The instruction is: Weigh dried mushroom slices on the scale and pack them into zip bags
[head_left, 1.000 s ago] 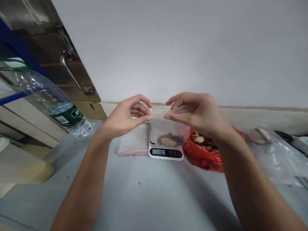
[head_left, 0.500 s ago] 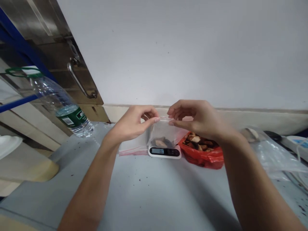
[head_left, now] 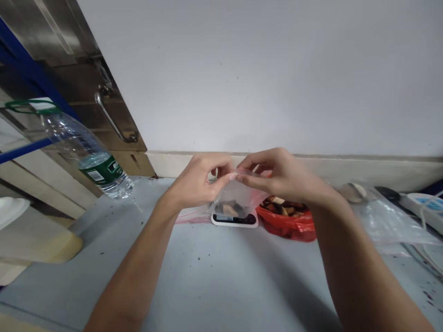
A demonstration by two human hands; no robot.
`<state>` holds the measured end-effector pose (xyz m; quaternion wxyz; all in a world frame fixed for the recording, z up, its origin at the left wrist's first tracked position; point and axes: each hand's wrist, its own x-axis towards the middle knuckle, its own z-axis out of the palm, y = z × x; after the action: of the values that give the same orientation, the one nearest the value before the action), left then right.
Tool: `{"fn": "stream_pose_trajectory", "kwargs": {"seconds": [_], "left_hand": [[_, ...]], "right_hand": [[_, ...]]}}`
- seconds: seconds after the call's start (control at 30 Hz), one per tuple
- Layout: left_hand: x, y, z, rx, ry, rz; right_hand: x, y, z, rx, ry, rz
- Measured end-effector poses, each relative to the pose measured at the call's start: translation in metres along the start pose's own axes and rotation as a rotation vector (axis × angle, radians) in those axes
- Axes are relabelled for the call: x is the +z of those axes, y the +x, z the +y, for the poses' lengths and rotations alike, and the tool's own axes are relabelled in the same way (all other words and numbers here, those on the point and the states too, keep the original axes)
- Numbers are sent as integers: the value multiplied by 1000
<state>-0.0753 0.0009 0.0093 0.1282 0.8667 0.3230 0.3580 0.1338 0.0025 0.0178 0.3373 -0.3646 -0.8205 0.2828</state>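
Observation:
A clear zip bag with brown and pale dried pieces in its bottom stands over a small white digital scale. My left hand pinches the bag's top edge between thumb and fingers. Close beside it, my right hand pinches the same edge, and the fingertips of both hands nearly meet. The bag hides most of the scale's plate; the display shows in front. To the right of the scale lies a red plastic bag, opened at the top, full of similar dried pieces.
Flat zip bags lie left of the scale. A large water bottle and a pale container stand at the left. At the right are a clear plastic bag and a white power strip. A wall rises behind.
My hands have drawn together along the bag's top, the right one moving left. The view has shifted slightly. The bag remains over the scale.

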Motion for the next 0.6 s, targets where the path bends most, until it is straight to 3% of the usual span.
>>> {"fn": "stream_pose_trajectory", "kwargs": {"seconds": [0.2, 0.33, 0.47, 0.6], "left_hand": [[3, 1, 3, 51, 14, -46], [2, 0, 2, 96, 94, -68], [-5, -1, -3, 184, 153, -102], [-18, -5, -6, 177, 221, -66]], "right_hand": [[5, 1, 1, -58, -2, 17], [6, 2, 2, -25, 17, -1], [4, 2, 5, -11, 49, -44], [0, 1, 10, -18, 78, -47]]}}
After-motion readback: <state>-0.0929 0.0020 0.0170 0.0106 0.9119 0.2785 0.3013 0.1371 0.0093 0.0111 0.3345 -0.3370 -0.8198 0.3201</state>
